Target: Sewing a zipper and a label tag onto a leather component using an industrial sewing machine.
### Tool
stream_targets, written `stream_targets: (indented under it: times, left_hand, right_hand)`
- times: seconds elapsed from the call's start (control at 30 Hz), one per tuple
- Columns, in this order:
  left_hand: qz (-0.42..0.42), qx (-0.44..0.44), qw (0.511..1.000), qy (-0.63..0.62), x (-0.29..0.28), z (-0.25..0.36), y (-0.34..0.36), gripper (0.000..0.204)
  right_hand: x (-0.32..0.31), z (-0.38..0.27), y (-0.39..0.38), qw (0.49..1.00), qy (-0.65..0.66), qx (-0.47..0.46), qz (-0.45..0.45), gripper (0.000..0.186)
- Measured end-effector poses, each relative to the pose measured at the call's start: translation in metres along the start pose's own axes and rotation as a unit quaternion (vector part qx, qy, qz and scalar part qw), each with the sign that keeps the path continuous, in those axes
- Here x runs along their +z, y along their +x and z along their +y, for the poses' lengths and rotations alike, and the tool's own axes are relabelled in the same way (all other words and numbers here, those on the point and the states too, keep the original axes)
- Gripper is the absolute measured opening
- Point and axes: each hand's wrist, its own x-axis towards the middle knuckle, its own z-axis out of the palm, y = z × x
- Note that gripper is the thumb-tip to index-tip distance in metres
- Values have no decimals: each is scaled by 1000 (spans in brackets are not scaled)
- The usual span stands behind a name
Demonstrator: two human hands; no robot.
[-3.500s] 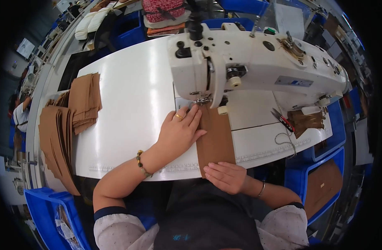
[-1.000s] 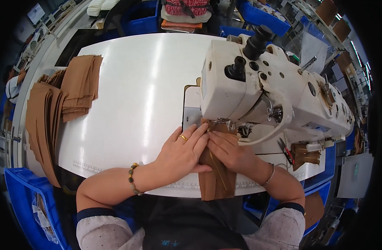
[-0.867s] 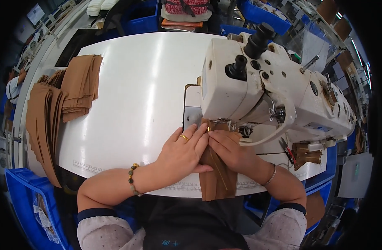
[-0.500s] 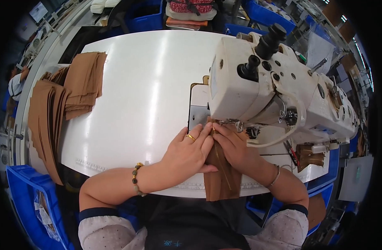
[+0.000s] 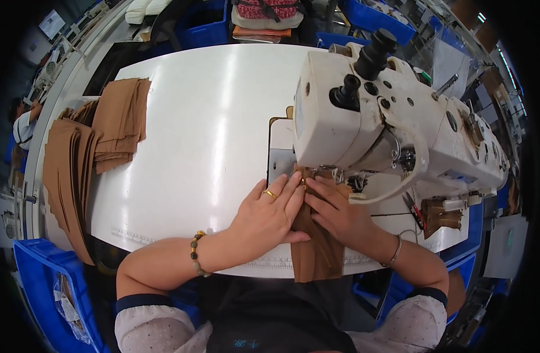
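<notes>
A brown fabric piece [image 5: 317,253] runs from under the head of a white sewing machine [image 5: 340,132] down over the table's near edge. My left hand [image 5: 268,210] lies flat with fingers stretched out, its fingertips on the left side of the fabric close to the needle area. On the fabric's right side rests my right hand [image 5: 340,215], fingers extended and slightly bent, tips near the same spot. Both hands press the cloth from above rather than grip it. The needle and presser foot are mostly hidden by the machine head and my fingers.
Stacks of brown fabric pieces [image 5: 121,120] lie at the table's left, some hanging over the edge [image 5: 70,182]. Red-handled snips [image 5: 416,212] and a small brown bundle [image 5: 442,217] sit right of the machine. A blue bin [image 5: 52,294] stands low left. Another person [image 5: 26,120] sits far left.
My right hand has shifted slightly to the right, its fingers a little lower on the fabric. The left hand stays nearly in place. The view has moved a little.
</notes>
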Motion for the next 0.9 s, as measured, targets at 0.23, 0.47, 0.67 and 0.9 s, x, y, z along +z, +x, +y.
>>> stream_targets:
  times: [0.23, 0.47, 0.67, 0.9]
  left_hand:
    - [-13, -10, 1000, 19, -2, 6, -5, 93]
    - [-13, -4, 1000, 20, -3, 7, -6, 94]
    - [-19, -15, 1000, 14, -4, 3, -3, 98]
    - [-24, -20, 999, 13, -4, 2, -2, 100]
  right_hand:
    - [-3, -8, -7, 1000, -8, 13, -17, 50]
    - [-4, -11, -6, 998, -11, 45, -43, 59]
    - [-8, -12, -5, 995, -9, 54, -89, 70]
    - [-6, -13, -3, 989, 34, 81, -117, 74]
